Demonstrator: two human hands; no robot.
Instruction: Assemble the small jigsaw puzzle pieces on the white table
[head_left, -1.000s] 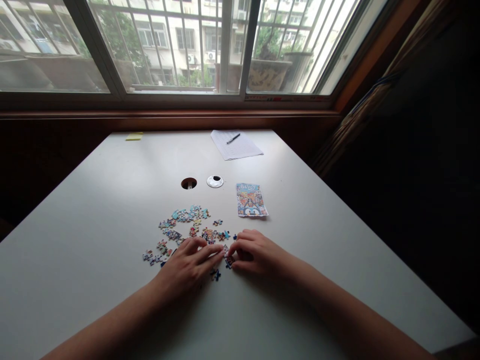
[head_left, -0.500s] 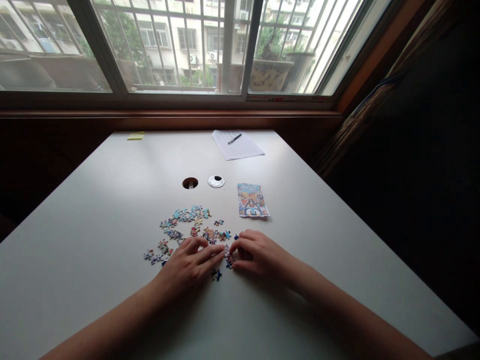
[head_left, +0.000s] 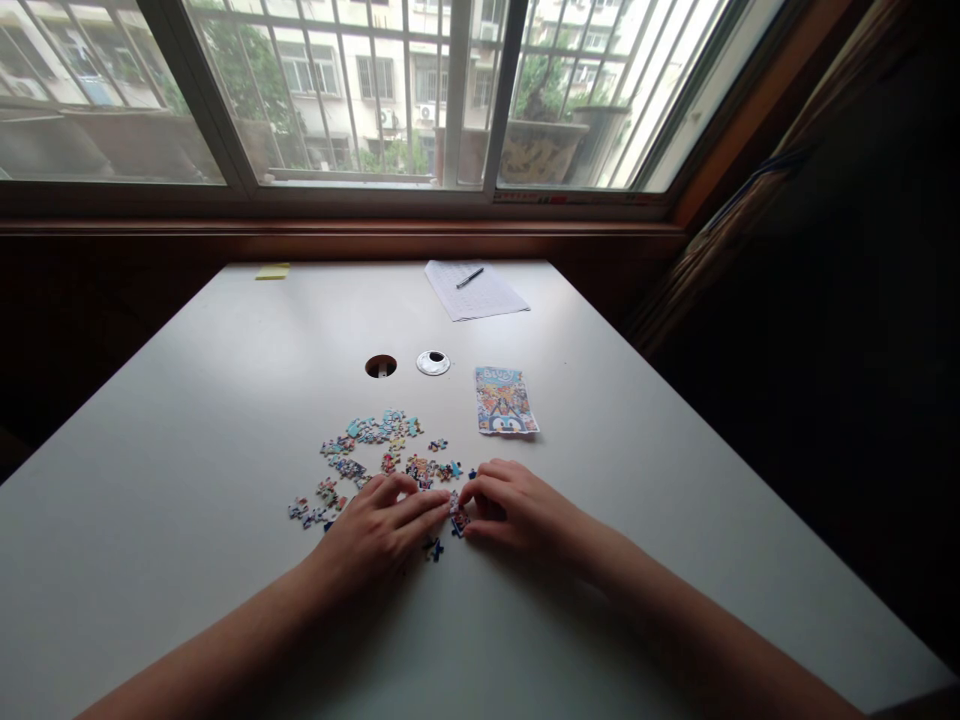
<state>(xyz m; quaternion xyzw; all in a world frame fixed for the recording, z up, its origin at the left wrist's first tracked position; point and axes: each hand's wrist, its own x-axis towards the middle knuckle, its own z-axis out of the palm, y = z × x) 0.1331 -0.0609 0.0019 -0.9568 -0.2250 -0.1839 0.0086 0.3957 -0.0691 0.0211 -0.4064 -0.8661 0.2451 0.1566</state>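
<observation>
Two bare hands, the left hand (head_left: 381, 527) and the right hand (head_left: 519, 507), lie at the near side of scattered puzzle pieces (head_left: 386, 428) on a white tabletop (head_left: 187, 440). Between them is a small cluster (head_left: 460, 522) of dark and pinkish pieces; whether these interlock cannot be told. Left hand: fingers extended toward the right, tips at the cluster's left edge; whether they grip anything cannot be told. Right hand: fingers bent, thumb apart from the index finger, tips at the cluster's right edge; a grasp cannot be confirmed. A few dark blue pieces (head_left: 433, 549) lie just nearer than the left fingers. Pale blue pieces gather at the far side of the scatter, mixed ones at its left. Beyond the right hand is a printed card (head_left: 507, 402). Farther off, a round hole (head_left: 375, 367) is left of a metal ring (head_left: 433, 370). At the far edge: a yellow note (head_left: 272, 271), left; paper (head_left: 491, 301) bearing a pen (head_left: 469, 279), right. A barred window (head_left: 360, 110) stands behind.
</observation>
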